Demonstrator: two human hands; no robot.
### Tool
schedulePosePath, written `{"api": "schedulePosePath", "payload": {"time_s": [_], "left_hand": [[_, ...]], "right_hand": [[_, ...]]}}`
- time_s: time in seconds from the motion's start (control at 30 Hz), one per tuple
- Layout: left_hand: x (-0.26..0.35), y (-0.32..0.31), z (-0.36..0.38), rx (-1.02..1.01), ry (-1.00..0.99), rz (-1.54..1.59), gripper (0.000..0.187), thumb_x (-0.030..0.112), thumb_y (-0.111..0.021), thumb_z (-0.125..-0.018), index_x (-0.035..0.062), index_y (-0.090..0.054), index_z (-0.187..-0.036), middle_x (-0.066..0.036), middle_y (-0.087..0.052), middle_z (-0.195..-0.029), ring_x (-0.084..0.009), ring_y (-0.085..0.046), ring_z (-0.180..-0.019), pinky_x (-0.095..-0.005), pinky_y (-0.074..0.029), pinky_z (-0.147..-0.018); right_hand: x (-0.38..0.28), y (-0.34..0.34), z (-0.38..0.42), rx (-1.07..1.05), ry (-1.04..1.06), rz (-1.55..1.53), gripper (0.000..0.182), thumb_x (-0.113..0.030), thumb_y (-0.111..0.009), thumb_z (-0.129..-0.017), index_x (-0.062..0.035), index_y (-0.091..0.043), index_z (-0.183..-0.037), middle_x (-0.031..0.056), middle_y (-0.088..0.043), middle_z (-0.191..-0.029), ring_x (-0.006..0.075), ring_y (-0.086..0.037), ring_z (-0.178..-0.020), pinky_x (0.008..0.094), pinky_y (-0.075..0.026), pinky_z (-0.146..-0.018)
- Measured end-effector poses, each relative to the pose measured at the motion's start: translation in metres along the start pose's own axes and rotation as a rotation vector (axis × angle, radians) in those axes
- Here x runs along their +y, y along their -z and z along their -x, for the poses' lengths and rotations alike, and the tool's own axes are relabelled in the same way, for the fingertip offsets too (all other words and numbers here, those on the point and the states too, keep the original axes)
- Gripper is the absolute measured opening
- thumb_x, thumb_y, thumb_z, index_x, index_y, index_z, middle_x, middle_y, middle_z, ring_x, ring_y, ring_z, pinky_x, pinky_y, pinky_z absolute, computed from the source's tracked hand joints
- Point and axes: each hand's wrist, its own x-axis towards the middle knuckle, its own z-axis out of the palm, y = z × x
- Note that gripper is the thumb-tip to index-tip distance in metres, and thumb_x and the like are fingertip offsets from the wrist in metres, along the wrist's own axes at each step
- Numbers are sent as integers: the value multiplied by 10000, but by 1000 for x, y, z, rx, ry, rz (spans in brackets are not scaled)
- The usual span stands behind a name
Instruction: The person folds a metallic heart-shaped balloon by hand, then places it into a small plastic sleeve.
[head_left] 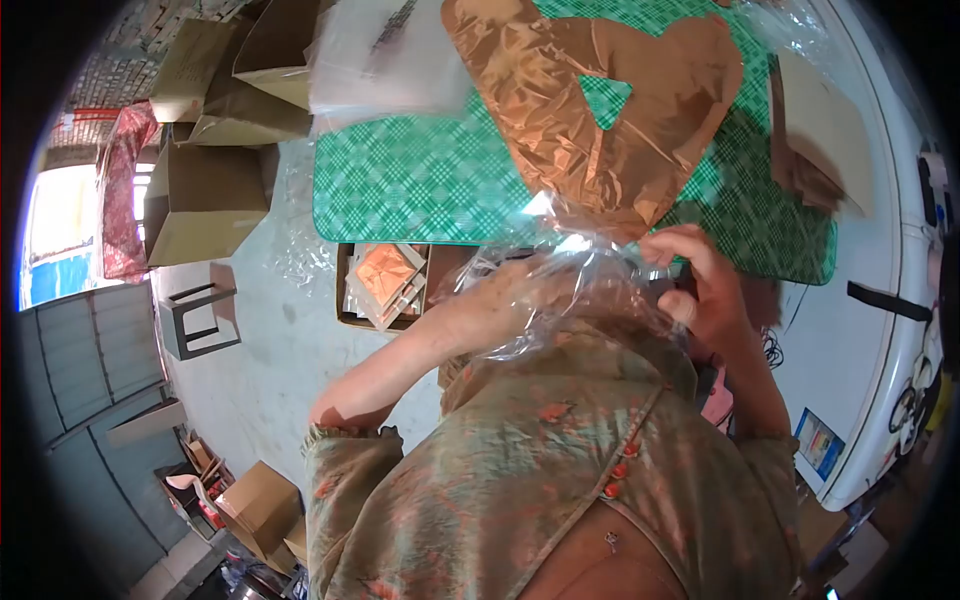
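A crumpled clear plastic bag [575,270] lies bunched between my hands, close to my body at the table's near edge. My left hand [530,295] reaches across from the left and shows through the shiny film; glare and folds hide its fingers. At the bag's right side, my right hand [700,270] has its fingers curled in, pinching the plastic. Just beyond the bag, a shiny copper-coloured garment [660,110] with two long parts and a triangular gap is spread on the green checked table cover [410,185]. Its near end overlaps the bag in this view.
Clear plastic sheets [400,65] lie at the table's far left. Brown card pieces [810,140] sit at the right, beside a white machine [870,400]. A box of tags and cards [385,285] shows below the table's left edge. Open cartons [210,190] and a stool [203,320] stand left.
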Motion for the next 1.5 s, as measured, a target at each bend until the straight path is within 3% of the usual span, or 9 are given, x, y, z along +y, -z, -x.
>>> {"api": "schedulePosePath", "payload": {"time_s": [0.13,0.3,0.63,1.03,1.13,1.23,1.27,1.33,1.5], "left_hand": [[-27,-12,33,22,51,439,660,216,-743,-893,64,-511,-1492,-204,-557,-1408,-395,-570,-1257,-466,-482,-1027],[-31,-13,56,-234,600,684,728,91,-725,-903,48,-390,-1548,-176,-475,-1551,-327,-498,-1377,-417,-432,-1104],[-34,-6,87,-140,430,295,837,110,-736,-919,81,-267,-1612,-154,-437,-1581,-294,-496,-1388,-398,-434,-1122],[-117,-98,121,-66,535,737,739,184,-736,-959,54,-356,-1579,-119,-501,-1543,-236,-534,-1360,-399,-429,-1175],[-70,-53,101,115,450,656,579,190,-704,-982,9,-500,-1492,-119,-577,-1481,-217,-570,-1321,-383,-466,-1130],[-60,-34,116,104,680,1095,448,194,-688,-989,2,-617,-1387,-130,-673,-1348,-224,-615,-1268,-371,-490,-1100],[-8,15,89,87,849,822,400,226,-715,-973,-7,-684,-1297,-131,-735,-1203,-243,-659,-1196,-363,-508,-1078],[-28,17,131,58,894,825,483,288,-650,-1025,62,-553,-1441,-82,-661,-1307,-209,-633,-1204,-355,-532,-1038],[-21,29,183,1019,498,776,552,346,-637,-1042,108,-477,-1513,-32,-602,-1374,-178,-577,-1254,-365,-547,-1006]], "right_hand": [[7,22,39,-222,-149,185,825,-263,-866,-758,-50,-493,-1462,158,-580,-1324,323,-554,-1259,427,-418,-1090],[22,7,85,-462,-335,635,881,-226,-853,-721,-121,-470,-1508,168,-507,-1449,369,-475,-1363,478,-399,-1116],[52,-37,65,-83,-202,50,239,-61,-627,-951,12,-676,-1173,183,-661,-1302,326,-665,-1172,395,-520,-987],[22,-76,-16,-232,-7,3,251,-30,-649,-969,27,-655,-1213,166,-699,-1153,310,-709,-1033,356,-551,-845],[2,-69,-36,-239,-52,64,187,-59,-647,-987,28,-658,-1152,169,-722,-974,306,-740,-880,374,-560,-735],[-9,-65,-59,-249,-130,-21,131,-54,-633,-994,14,-660,-1103,142,-723,-828,284,-746,-758,366,-558,-663],[-15,-66,-70,-245,-80,-38,89,-75,-610,-1014,1,-650,-1034,124,-717,-762,244,-739,-689,347,-553,-612],[-38,-64,-97,-357,-166,-53,101,-45,-559,-1027,21,-634,-1041,107,-705,-795,187,-730,-700,318,-571,-617],[-69,-73,-173,-461,-285,-158,216,-192,-517,-1067,-6,-573,-974,81,-665,-673,165,-677,-550,325,-519,-528]]}}
